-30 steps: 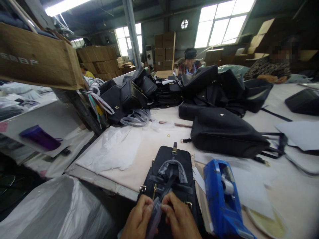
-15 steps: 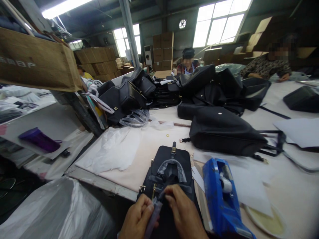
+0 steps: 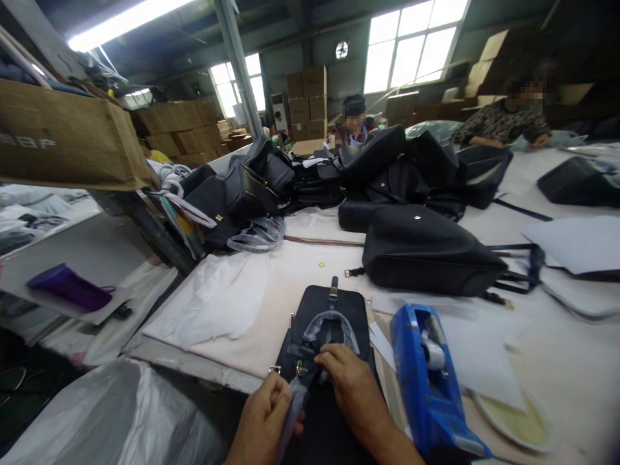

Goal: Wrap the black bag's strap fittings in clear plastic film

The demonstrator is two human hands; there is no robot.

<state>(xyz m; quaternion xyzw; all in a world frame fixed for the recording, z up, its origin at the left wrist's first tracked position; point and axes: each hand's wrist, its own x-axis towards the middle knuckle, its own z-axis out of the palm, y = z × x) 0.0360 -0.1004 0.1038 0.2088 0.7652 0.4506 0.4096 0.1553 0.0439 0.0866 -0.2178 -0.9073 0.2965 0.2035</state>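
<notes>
A small black bag (image 3: pixel 334 310) lies flat on the table edge right in front of me, its handle wrapped in clear plastic film (image 3: pixel 332 323). My left hand (image 3: pixel 264 420) is closed on a strip of that clear film at the bag's near end. My right hand (image 3: pixel 351 384) is curled on the bag's strap and film just beside it, fingers pressed down on the bag.
A blue tape dispenser (image 3: pixel 426 381) stands right of the bag, beside white paper sheets and a plate (image 3: pixel 520 420). Several black bags (image 3: pixel 426 258) pile across the table behind. White wrapping (image 3: pixel 217 297) lies left. Other people sit at the far side. A plastic-covered bin (image 3: pixel 106 420) is at lower left.
My right hand has slid forward up the bag along the strap; my left hand stays gripping the film. The view has tilted slightly down.
</notes>
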